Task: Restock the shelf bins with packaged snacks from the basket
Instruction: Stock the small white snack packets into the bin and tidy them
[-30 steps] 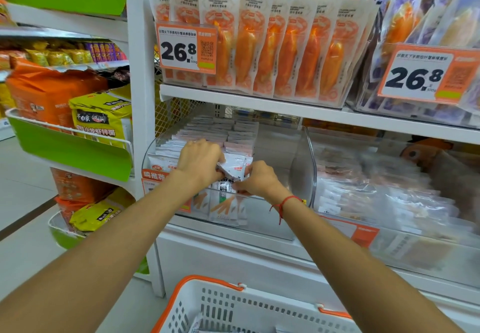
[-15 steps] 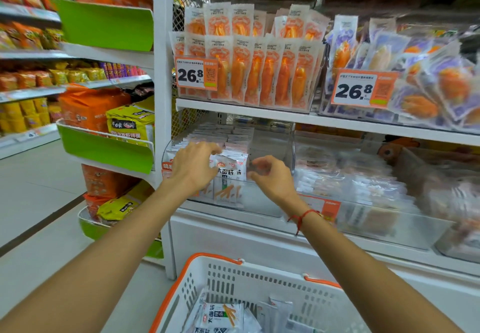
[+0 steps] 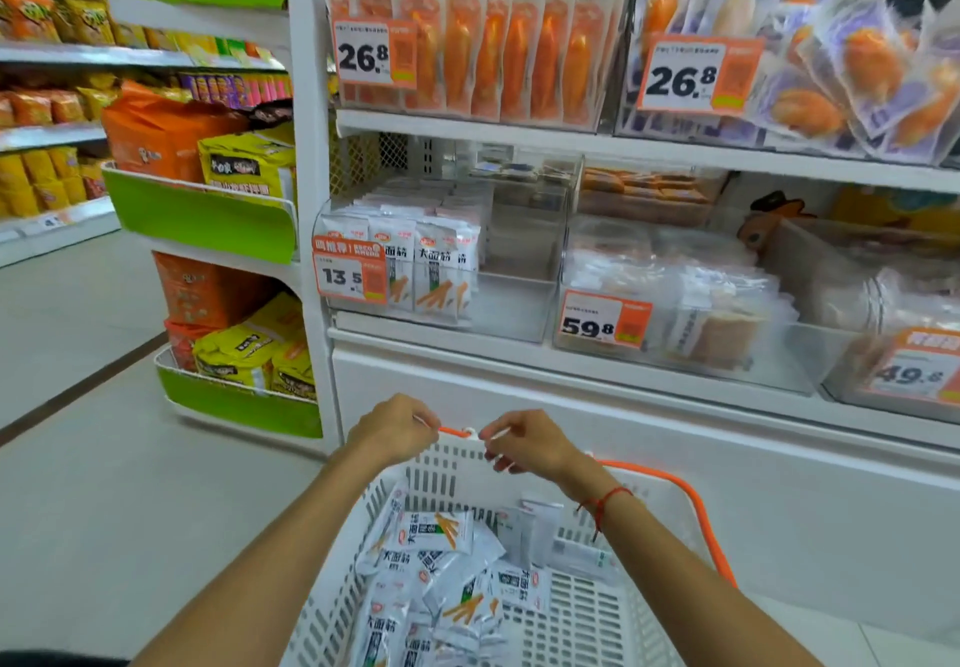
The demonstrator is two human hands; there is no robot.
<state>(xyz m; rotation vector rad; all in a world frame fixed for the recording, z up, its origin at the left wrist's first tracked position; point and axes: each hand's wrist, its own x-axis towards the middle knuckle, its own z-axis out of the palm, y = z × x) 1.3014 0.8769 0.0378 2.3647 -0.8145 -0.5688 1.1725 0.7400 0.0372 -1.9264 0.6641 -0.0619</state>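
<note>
Both hands were pulled back from the bin to above the basket; left hand and right hand loosely curled, nothing held.

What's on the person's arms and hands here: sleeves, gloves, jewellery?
Both forearms are bare, with no sleeves in view and no gloves. The left hand shows no rings, watch or band. The right hand is equally plain, but its wrist carries a thin red string bracelet with a short loose end hanging off it. No other markings are visible.
</note>
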